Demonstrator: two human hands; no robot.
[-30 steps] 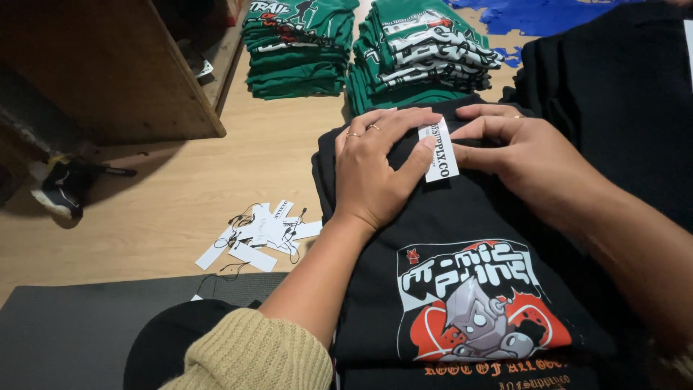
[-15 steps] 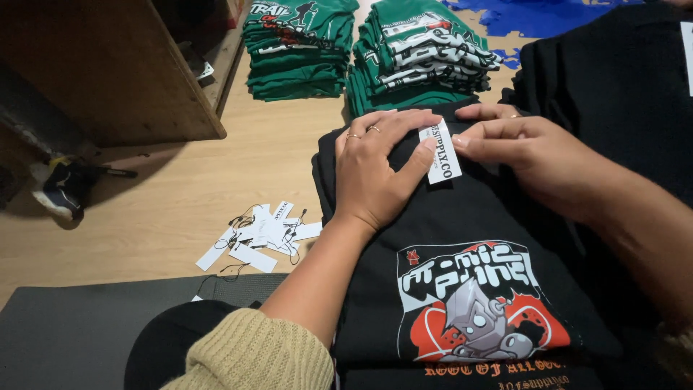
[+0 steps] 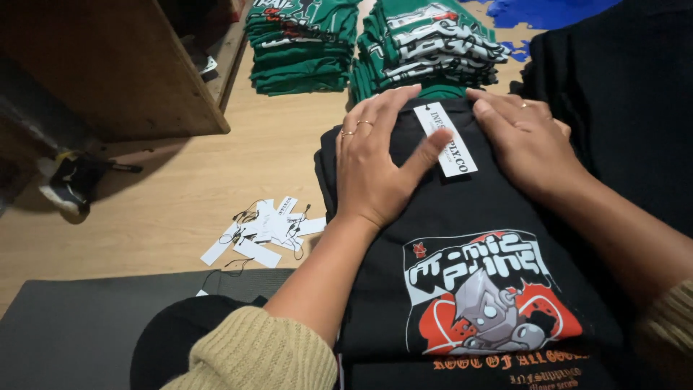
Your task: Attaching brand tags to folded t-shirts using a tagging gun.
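Both the left hand and the right hand, fingers spread flat and gripping nothing, press the folded black shirt on either side of its white hang tag, keeping the fold flat.

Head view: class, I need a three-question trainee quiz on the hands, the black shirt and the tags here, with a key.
1. True or false: the left hand rests flat on the folded black shirt.
2. What lies between both hands? A) white hang tag B) scissors C) pen
3. What lies on the wooden floor left of the shirt?

Key: 1 true. 2 A, near the right hand. 3 a pile of loose white tags.
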